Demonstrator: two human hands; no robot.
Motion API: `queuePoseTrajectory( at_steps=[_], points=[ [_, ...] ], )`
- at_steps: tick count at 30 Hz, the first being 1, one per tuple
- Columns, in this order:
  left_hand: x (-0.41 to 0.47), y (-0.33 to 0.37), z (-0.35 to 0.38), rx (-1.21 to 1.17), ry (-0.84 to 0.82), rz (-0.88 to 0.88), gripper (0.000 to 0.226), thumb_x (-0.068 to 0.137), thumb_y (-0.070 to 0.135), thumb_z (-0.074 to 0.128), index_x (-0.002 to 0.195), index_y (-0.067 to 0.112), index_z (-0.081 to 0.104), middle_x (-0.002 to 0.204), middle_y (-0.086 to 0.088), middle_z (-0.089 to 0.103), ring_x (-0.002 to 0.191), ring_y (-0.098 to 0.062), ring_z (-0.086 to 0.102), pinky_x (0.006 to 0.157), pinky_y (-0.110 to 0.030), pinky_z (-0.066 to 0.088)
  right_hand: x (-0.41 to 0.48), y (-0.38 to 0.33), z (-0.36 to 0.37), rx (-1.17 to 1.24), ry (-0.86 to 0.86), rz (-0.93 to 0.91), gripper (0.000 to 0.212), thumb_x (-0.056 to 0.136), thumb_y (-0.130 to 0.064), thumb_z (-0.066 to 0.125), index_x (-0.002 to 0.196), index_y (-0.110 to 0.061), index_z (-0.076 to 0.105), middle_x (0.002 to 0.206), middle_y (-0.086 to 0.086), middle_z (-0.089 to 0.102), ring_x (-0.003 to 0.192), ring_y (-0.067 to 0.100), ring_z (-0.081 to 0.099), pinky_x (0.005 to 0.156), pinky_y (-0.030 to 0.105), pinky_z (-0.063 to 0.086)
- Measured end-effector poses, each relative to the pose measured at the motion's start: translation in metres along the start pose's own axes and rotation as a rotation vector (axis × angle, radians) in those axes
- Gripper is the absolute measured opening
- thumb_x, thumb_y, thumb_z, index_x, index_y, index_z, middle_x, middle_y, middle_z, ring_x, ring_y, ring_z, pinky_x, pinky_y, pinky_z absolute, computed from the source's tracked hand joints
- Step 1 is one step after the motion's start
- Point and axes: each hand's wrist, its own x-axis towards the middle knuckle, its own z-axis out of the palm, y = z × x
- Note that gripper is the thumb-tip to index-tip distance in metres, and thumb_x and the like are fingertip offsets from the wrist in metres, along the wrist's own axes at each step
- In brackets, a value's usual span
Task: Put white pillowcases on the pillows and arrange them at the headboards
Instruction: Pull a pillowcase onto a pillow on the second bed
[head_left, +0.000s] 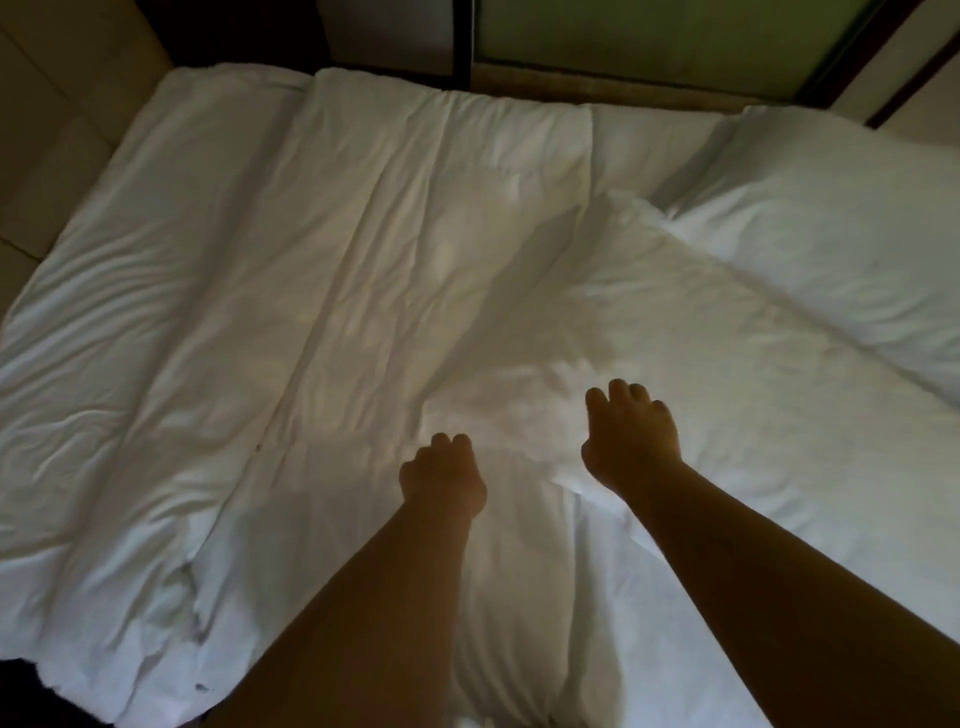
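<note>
Fingers (618, 391) curled on pillow (737, 405) edge, duvet (249, 312) beyond

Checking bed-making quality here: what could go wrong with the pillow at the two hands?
The room is dim, and the soft white pillow at the left hand and right hand blends into the crumpled white duvet, so duvet fabric might get grabbed along with it. The small dark specks on the duvet's near edge may go unnoticed and stay on the made bed.

Two pillows are counted: the upper-right pillow (841, 234) and the centre-right pillow (753, 374). One duvet (260, 312) is recorded across the left and centre of the frame. Two hands are noted at lower centre: left hand (444, 480), right hand (631, 439).
</note>
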Motion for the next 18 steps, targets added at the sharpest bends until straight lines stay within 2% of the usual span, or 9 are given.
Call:
queuePoseTrajectory(
  at_steps=[2, 5, 8, 12, 15, 18],
  points=[
    [-0.002, 0.038, 0.003, 0.081, 0.047, 0.078, 0.049, 0.089, 0.017, 0.053, 0.135, 0.018, 0.037, 0.129, -0.008, 0.045, 0.111, -0.025, 0.053, 0.087, -0.035, 0.046, -0.004, 0.048, 0.005, -0.032, 0.022, 0.109, 0.045, 0.082, -0.025, 0.058, 0.122, -0.011, 0.043, 0.119, 0.009, 0.048, 0.107, 0.026, 0.048, 0.084, 0.034, 0.042],
    [0.004, 0.088, -0.001, 0.207, 0.146, 0.207, 0.053, 0.087, 0.017, 0.057, 0.135, 0.020, 0.035, 0.125, -0.009, 0.043, 0.105, -0.025, 0.053, 0.080, -0.033, 0.043, -0.006, 0.110, 0.016, -0.015, -0.026, 0.276, 0.075, 0.079, -0.045, 0.066, 0.135, -0.008, 0.032, 0.128, 0.012, 0.042, 0.114, 0.028, 0.045, 0.089, 0.035, 0.042],
    [0.019, 0.129, -0.010, 0.274, 0.185, 0.219, 0.059, 0.087, 0.022, 0.057, 0.138, 0.024, 0.028, 0.125, -0.011, 0.042, 0.103, -0.025, 0.053, 0.076, -0.033, 0.040, 0.000, 0.143, 0.034, 0.083, -0.048, 0.329, 0.096, 0.075, -0.059, 0.066, 0.141, -0.003, 0.026, 0.137, 0.014, 0.039, 0.122, 0.029, 0.044, 0.095, 0.037, 0.042],
    [0.041, 0.169, -0.014, 0.419, 0.235, 0.239, 0.069, 0.084, 0.036, 0.060, 0.141, 0.023, 0.022, 0.132, -0.015, 0.039, 0.107, -0.026, 0.052, 0.080, -0.035, 0.043, 0.012, 0.150, 0.051, 0.120, -0.013, 0.275, 0.079, 0.080, -0.051, 0.066, 0.134, 0.001, 0.040, 0.126, 0.014, 0.048, 0.113, 0.026, 0.050, 0.092, 0.034, 0.045],
    [0.060, 0.191, -0.008, 0.573, 0.245, 0.254, 0.081, 0.076, 0.057, 0.066, 0.135, 0.016, 0.029, 0.129, -0.015, 0.042, 0.105, -0.024, 0.053, 0.083, -0.035, 0.044, 0.023, 0.153, 0.065, 0.117, -0.040, 0.245, 0.055, 0.087, -0.035, 0.062, 0.128, -0.002, 0.048, 0.123, 0.013, 0.050, 0.114, 0.027, 0.050, 0.094, 0.034, 0.044],
    [0.080, 0.205, -0.002, 0.692, 0.235, 0.309, 0.079, 0.076, 0.057, 0.069, 0.134, 0.014, 0.038, 0.129, -0.015, 0.045, 0.105, -0.025, 0.056, 0.084, -0.035, 0.044, 0.032, 0.156, 0.076, 0.098, -0.058, 0.173, 0.036, 0.091, -0.024, 0.057, 0.122, -0.008, 0.057, 0.123, 0.012, 0.049, 0.115, 0.029, 0.048, 0.093, 0.034, 0.043]
  ],
)
